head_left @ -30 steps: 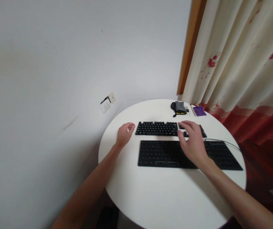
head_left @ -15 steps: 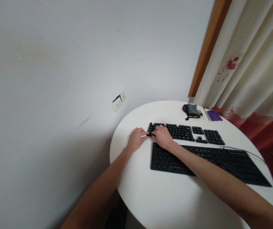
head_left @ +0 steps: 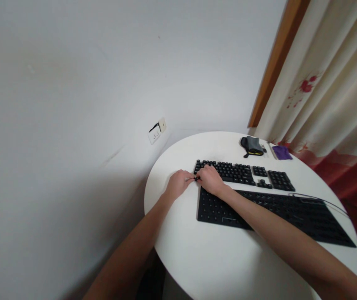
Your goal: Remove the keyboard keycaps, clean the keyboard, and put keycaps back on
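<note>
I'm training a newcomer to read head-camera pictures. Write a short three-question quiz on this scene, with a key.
1. Multiple choice. What colour is the cloth near the far right of the table?
A) green
B) purple
C) orange

2. True or false. The black keycaps lie nearer the table's far edge than the keyboard base does.

3. Fill in the missing word. The left hand and the right hand are close together at the ____ end of the black keycaps.

Key:
1. B
2. True
3. left
</note>
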Motion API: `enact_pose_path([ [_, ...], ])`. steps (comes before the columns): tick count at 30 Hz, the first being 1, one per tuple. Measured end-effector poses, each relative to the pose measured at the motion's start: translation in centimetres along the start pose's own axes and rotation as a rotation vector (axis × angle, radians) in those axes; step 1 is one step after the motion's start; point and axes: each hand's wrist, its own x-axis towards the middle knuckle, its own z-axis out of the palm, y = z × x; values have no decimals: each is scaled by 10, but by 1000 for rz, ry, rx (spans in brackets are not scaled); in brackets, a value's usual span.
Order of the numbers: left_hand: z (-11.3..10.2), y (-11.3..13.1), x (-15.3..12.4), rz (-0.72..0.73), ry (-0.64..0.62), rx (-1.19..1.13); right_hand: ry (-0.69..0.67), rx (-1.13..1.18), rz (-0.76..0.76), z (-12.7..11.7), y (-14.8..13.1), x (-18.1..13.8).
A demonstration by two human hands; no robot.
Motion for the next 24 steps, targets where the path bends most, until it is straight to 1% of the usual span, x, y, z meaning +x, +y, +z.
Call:
enact_pose_path([
  [3,-2,3,-3,-33,6,-37,47,32,39,-9,2,-10],
  [5,-5,8,-7,-54,14,-70,100,101,69,-17,3,-26],
  [7,-8,16,-13,-74,23,-113,167,228,88,-25,4,-47],
  [11,-14,39,-33,-140,60,-201,233,409,112,-35,5,-91],
  [14,-17,60,-53,-243,62,-379,247,490,146,-37,3,-112],
  [16,-17,73,-66,-290,38,-433,251,539,159,-37,0,-118],
  [19,-15,86,-81,-319,-16,-502,233,580,158,-34,-6,-121],
  [21,-13,89,-86,-322,-43,-548,210,594,151,-31,-10,-122],
  [24,-10,86,-89,-332,-85,-567,174,624,140,-25,-13,-123],
])
